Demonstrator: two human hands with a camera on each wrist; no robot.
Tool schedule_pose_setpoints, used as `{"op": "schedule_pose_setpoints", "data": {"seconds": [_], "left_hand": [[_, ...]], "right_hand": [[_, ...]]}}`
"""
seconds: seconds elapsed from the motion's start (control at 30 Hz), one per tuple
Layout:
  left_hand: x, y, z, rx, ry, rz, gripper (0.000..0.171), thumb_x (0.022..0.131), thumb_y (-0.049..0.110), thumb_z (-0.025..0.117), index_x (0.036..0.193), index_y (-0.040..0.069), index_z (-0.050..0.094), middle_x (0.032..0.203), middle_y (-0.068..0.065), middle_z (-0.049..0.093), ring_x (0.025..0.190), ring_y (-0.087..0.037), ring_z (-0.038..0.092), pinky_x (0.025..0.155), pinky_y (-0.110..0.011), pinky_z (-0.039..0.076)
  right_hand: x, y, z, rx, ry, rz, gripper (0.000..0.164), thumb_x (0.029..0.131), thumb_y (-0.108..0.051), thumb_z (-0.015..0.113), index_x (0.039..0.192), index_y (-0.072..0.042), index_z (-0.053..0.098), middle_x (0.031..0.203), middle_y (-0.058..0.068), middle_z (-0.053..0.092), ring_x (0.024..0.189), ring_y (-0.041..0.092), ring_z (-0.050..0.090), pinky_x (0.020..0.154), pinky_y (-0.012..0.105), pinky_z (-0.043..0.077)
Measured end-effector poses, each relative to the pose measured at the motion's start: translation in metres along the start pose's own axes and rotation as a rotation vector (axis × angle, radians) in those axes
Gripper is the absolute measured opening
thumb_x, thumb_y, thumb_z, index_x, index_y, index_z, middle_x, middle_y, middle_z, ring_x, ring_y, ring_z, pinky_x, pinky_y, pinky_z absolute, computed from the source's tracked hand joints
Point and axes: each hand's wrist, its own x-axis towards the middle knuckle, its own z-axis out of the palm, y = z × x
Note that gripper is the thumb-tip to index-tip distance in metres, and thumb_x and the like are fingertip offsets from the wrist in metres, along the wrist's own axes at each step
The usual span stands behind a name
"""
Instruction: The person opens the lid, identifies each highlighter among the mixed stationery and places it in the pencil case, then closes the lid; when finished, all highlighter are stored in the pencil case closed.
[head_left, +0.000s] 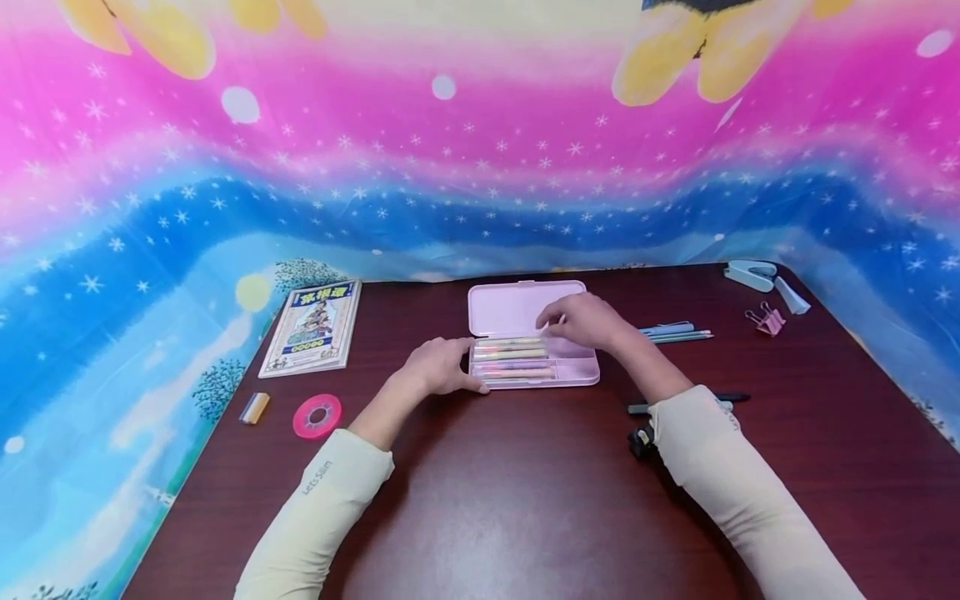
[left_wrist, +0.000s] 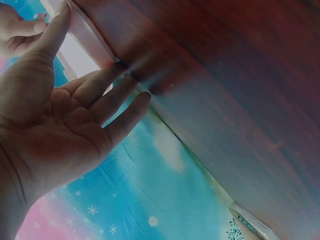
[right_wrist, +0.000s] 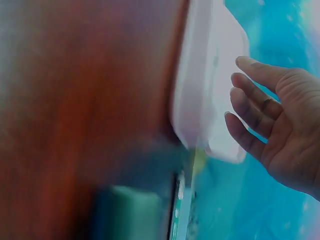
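Observation:
A pink pencil case [head_left: 576,372] lies with its lid [head_left: 510,310] raised at the back. Several light-coloured pens [head_left: 513,352] lie side by side in its left part. My left hand [head_left: 438,367] touches the case's left end, its thumb at the front corner. The left wrist view shows that hand's fingers [left_wrist: 120,107] spread and nearly straight. Above the case's right part is my right hand [head_left: 588,321]. Its fingers [right_wrist: 250,107] are slightly bent, with the thumb apart and nothing visible between them.
To the left are a book [head_left: 311,329], a small eraser-like block [head_left: 255,408] and a pink tape roll [head_left: 317,416]. Rightward lie pens and pencils [head_left: 678,333], a pink binder clip [head_left: 765,318] and a pale stapler [head_left: 750,275]. A black object [head_left: 640,440] sits beside my right sleeve.

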Motion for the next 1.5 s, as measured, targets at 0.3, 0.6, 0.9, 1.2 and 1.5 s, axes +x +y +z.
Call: {"op": "schedule_pose_setpoints", "data": {"seconds": [0.3, 0.6, 0.9, 1.2, 1.5], "left_hand": [[-0.001, -0.001, 0.003, -0.008, 0.0, -0.009, 0.083, 0.079, 0.057, 0.082, 0.147, 0.018, 0.053, 0.132, -0.007, 0.068, 0.119, -0.029, 0.062, 0.104, -0.045, 0.049], [0.001, 0.001, -0.001, 0.001, 0.015, 0.004, 0.083, 0.079, 0.056, 0.082, 0.147, 0.018, 0.053, 0.132, -0.007, 0.067, 0.119, -0.029, 0.062, 0.104, -0.044, 0.049], [-0.001, 0.0, 0.001, 0.001, 0.008, -0.002, 0.083, 0.079, 0.056, 0.082, 0.147, 0.018, 0.053, 0.131, -0.008, 0.068, 0.118, -0.029, 0.063, 0.103, -0.045, 0.049], [-0.001, -0.001, 0.002, 0.011, 0.02, 0.013, 0.081, 0.078, 0.058, 0.082, 0.144, 0.019, 0.054, 0.124, -0.009, 0.071, 0.113, -0.03, 0.065, 0.099, -0.046, 0.051], [-0.001, 0.0, 0.003, -0.022, 0.03, 0.01, 0.079, 0.079, 0.054, 0.083, 0.141, 0.015, 0.055, 0.118, -0.01, 0.072, 0.107, -0.029, 0.065, 0.098, -0.044, 0.051]], "right_hand": [[-0.009, 0.05, -0.022, 0.106, 0.068, 0.224, 0.023, 0.098, -0.021, 0.066, 0.117, -0.015, 0.076, 0.115, 0.012, 0.075, 0.091, 0.024, 0.068, 0.085, 0.045, 0.054], [-0.012, 0.063, -0.019, 0.215, 0.107, 0.345, 0.031, 0.102, -0.028, 0.061, 0.127, -0.012, 0.071, 0.124, 0.016, 0.07, 0.094, 0.028, 0.072, 0.085, 0.045, 0.055], [-0.007, 0.055, -0.021, 0.344, 0.19, 0.415, 0.045, 0.104, -0.03, 0.058, 0.143, -0.009, 0.055, 0.121, 0.022, 0.071, 0.094, 0.031, 0.074, 0.083, 0.045, 0.058], [-0.008, 0.063, -0.022, 0.539, 0.154, 0.408, 0.054, 0.107, -0.035, 0.05, 0.149, -0.001, 0.048, 0.129, 0.025, 0.064, 0.099, 0.035, 0.07, 0.09, 0.045, 0.059], [-0.019, 0.057, -0.025, 0.408, 0.212, 0.332, 0.057, 0.105, -0.053, 0.044, 0.108, -0.004, 0.072, 0.099, 0.02, 0.071, 0.089, 0.03, 0.07, 0.086, 0.046, 0.057]]}}
